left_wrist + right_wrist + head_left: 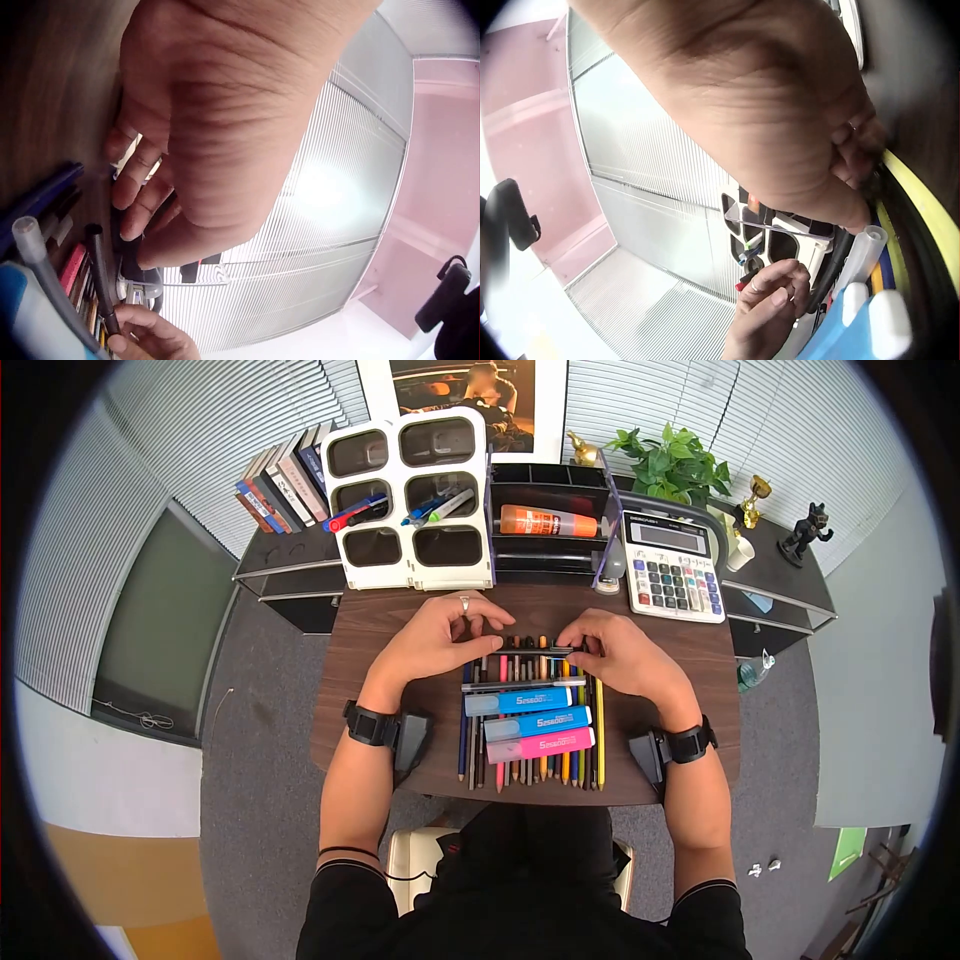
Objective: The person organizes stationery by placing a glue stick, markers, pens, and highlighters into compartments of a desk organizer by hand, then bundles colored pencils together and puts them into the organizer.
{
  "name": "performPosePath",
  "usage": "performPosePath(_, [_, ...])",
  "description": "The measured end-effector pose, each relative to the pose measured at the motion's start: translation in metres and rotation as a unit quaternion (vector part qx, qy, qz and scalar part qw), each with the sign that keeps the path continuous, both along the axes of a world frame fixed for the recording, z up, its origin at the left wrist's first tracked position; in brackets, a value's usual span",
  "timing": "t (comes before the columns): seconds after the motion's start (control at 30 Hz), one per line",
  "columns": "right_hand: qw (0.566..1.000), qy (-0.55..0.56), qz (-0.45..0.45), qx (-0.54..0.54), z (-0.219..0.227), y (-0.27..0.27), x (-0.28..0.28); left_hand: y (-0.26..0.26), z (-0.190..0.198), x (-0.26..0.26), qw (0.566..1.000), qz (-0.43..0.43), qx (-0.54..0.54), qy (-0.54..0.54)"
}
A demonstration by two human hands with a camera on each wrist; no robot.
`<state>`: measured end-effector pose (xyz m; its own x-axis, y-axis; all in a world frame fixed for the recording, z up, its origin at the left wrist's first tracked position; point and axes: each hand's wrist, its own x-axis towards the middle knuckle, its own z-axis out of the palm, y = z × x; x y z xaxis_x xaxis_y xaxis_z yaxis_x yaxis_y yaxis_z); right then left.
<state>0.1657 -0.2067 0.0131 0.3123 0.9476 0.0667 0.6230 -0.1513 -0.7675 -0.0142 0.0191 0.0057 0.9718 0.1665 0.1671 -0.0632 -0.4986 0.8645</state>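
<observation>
A row of colored pencils (462, 740) lies side by side at the desk's front. Across their upper ends is a black pen (535, 651), its right end pinched between thumb and fingers of my right hand (628, 657). My left hand (435, 637) hovers by the pen's left end, fingers loosely bent; the left wrist view shows that end of the black pen (100, 274) apart from the thumb. Below lie a grey pen (525, 684) with a clear cap, two blue highlighters (520, 701) and a pink highlighter (542, 745), all crosswise on the pencils.
At the desk's back stand a white organizer (393, 490) holding several pens, a dark rack (548, 480) with an orange bottle (548, 521), and a calculator (672, 565). Books (285, 480) stand back left; a plant (675, 465) and figurines (805, 532) stand back right.
</observation>
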Motion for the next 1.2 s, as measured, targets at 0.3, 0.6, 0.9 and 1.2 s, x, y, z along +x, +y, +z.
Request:
performPosePath(0.3, [0.996,0.034,-0.016,0.085,0.001,0.005,-0.001,-0.006,0.006,-0.002,0.979,-0.052,-0.197,0.01])
performPosePath(0.6, [0.99,0.082,-0.038,0.111,0.0,0.008,-0.004,0.001,0.014,-0.01,0.951,-0.007,-0.292,-0.103])
performPosePath(0.9, [0.991,0.067,-0.069,0.092,-0.005,0.006,0.0,0.024,0.011,-0.014,0.822,0.103,-0.412,-0.38])
performPosePath(1.2, [0.99,0.082,-0.061,0.093,-0.008,0.006,0.001,0.028,0.004,-0.009,0.87,0.122,-0.348,-0.328])
